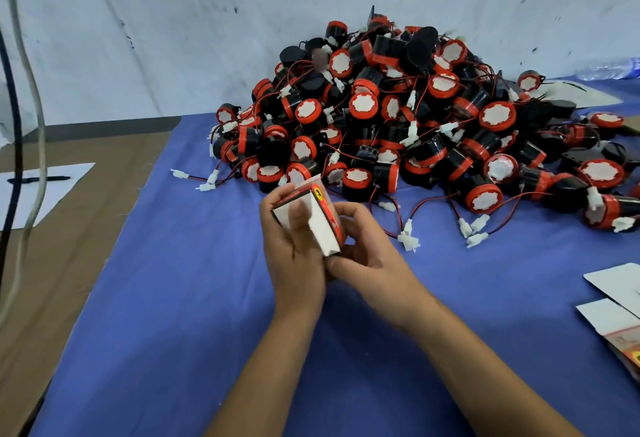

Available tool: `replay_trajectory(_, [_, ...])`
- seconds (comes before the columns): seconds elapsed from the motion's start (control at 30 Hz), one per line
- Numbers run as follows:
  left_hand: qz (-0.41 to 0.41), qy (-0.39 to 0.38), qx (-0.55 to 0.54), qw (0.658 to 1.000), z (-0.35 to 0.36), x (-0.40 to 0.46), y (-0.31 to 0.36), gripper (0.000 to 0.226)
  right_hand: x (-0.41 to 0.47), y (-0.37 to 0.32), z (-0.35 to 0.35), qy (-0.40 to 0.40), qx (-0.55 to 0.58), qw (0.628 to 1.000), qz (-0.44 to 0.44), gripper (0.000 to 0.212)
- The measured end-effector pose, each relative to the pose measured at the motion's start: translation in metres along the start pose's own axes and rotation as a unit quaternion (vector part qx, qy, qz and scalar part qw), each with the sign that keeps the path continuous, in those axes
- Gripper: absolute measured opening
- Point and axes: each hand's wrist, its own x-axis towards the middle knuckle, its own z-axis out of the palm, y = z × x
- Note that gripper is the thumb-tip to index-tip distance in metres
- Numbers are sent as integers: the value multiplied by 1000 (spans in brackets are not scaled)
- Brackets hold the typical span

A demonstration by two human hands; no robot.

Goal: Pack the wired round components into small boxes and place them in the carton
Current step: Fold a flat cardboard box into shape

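A big heap of round black-and-red components [408, 118] with thin red and black wires and white plugs lies on the blue cloth [194, 298] against the wall. In front of the heap, both hands hold one small red and white box [320, 220] above the cloth. My left hand [294, 249] grips the box from the left, with its thumb across the white face. My right hand [363, 246] grips it from the right and below, fingers curled round the red side. The box's inside is hidden. No carton is in view.
Flat unfolded small boxes [620, 305] lie at the right edge of the cloth. Left of the cloth, on brown cardboard [69, 235], lie a white sheet [34, 190] and a pen [38, 179]. Two cables [20, 125] hang at the far left. A plastic bottle [609, 67] lies at the back right.
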Motion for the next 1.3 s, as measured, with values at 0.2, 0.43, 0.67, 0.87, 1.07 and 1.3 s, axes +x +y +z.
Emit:
replay_trajectory(0.2, [92, -44, 130, 986, -18, 15, -2, 24, 4, -5, -9, 89, -122, 988, 1, 46])
replay_trajectory(0.43, [34, -207, 70, 975, -11, 8, -1, 41, 6, -3, -16, 149, -79, 985, -32, 35])
replay_trajectory(0.67, [-47, -222, -46, 973, -6, 6, 4, 42, 6, -4, -17, 126, -74, 989, -36, 38])
replay_trajectory(0.87, [-81, -233, -52, 968, 0, -2, 1, 41, 7, -1, -26, 138, -85, 986, -34, 32])
replay_trajectory(1.07, [-80, -216, -61, 971, 1, 0, 3, 36, 7, 6, -21, 148, -97, 983, -42, 42])
replay_trajectory(1.3, [-53, -217, -31, 974, 7, -6, 3, 37, 9, 8, -20, 185, -69, 980, -16, 45])
